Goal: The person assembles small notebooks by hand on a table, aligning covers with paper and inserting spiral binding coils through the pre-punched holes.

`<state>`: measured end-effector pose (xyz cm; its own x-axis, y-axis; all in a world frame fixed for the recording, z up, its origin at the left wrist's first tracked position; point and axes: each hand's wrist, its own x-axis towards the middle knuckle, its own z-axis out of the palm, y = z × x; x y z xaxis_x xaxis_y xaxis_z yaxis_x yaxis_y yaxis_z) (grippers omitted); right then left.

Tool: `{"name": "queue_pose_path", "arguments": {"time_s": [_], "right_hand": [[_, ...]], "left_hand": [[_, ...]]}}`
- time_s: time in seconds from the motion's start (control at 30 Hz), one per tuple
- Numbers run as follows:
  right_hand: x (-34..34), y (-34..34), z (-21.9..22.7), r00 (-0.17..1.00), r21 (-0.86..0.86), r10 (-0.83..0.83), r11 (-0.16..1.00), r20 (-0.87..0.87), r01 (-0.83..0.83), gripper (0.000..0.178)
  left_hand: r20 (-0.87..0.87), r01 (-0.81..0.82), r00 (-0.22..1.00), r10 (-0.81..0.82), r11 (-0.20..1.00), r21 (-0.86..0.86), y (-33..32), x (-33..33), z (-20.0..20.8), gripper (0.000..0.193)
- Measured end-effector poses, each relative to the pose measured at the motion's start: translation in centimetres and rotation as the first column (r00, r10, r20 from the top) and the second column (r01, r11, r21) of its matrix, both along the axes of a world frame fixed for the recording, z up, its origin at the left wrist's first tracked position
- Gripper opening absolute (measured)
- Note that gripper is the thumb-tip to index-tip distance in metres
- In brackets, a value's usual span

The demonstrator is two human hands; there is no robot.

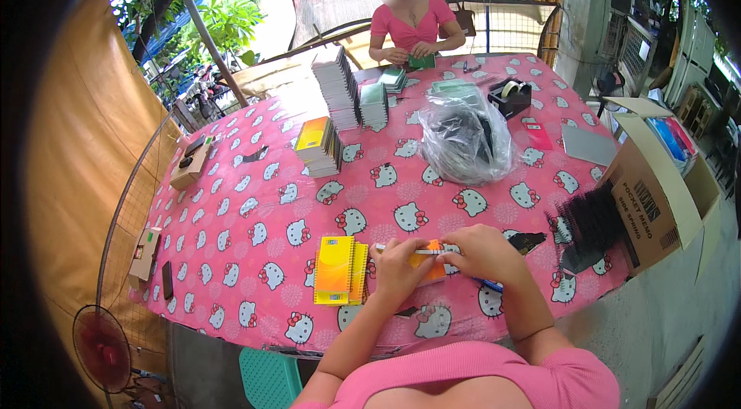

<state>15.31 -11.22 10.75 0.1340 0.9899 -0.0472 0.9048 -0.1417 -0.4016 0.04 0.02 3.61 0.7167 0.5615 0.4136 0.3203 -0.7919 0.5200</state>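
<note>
Both of my hands meet over a small orange-and-yellow notepad near the table's front edge. My left hand closes on its left end, with a pale page edge showing along the top. My right hand pinches the notepad's right end between thumb and fingers. Just left of my left hand lies a low pile of yellow-orange spiral notepads. A blue-handled item, partly hidden by my right forearm, lies beside my right wrist.
Black spiral bindings heap beside an open cardboard box at right. A clear plastic bag, a tape dispenser and tall notepad stacks stand farther back. Across the table, a person's hands hold a green notepad.
</note>
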Motion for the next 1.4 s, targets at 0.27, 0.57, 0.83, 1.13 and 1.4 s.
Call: {"name": "queue_pose_path", "arguments": {"time_s": [0.27, 0.57, 0.83, 1.13, 1.4], "right_hand": [[-0.4, -0.4, 0.3, 0.998, 0.145, 0.021, 0.989, -0.058, -0.012, 0.030], [-0.2, 2.1, -0.8, 0.997, -0.084, 0.079, 0.993, 0.013, -0.078, 0.029], [0.0, 3.7, -1.0, 0.999, -0.072, 0.050, 0.996, -0.006, -0.050, 0.030], [0.5, 3.9, -2.2, 0.998, -0.109, 0.064, 0.992, -0.016, -0.065, 0.034], [-0.7, 4.3, -0.9, 0.997, -0.028, 0.078, 0.997, 0.013, -0.077, 0.035]], "left_hand": [[0.075, 0.125, 0.990, -0.116, 0.984, -0.129, 0.8, 0.7, 0.3, 0.048], [0.178, 0.210, 0.968, -0.178, 0.960, -0.184, 1.6, 1.4, 1.5, 0.061], [0.201, 0.193, 0.965, -0.168, 0.975, -0.108, 1.9, 1.2, 1.4, 0.060], [0.384, 0.242, 0.922, 0.035, 0.724, -0.646, 2.5, -0.1, -2.3, 0.028], [0.487, 0.350, 0.872, 0.046, 0.636, -0.688, 3.0, -0.9, -3.2, 0.033]]}}
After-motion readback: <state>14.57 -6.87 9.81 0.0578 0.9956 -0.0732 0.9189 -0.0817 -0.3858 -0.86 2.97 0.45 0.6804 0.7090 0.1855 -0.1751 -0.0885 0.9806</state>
